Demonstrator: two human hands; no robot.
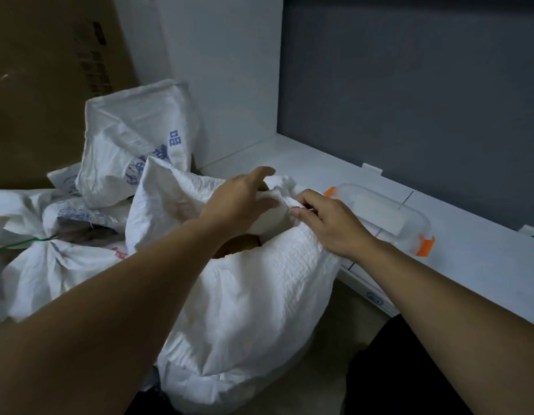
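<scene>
A large white woven sack (253, 301) stands open on the floor in the middle of the view. Something brown (239, 245) shows inside its mouth. My left hand (239, 199) reaches over the mouth and holds the far rim, thumb under the fabric and fingers spread above it. My right hand (331, 223) pinches the right side of the rim with curled fingers, just left of a clear plastic container.
A clear lidded container with orange clips (385, 217) lies on a white shelf (469, 265) at right. Other white sacks (134, 139) are piled at left, one tied with green string (20, 242). A cardboard box (44, 70) leans behind.
</scene>
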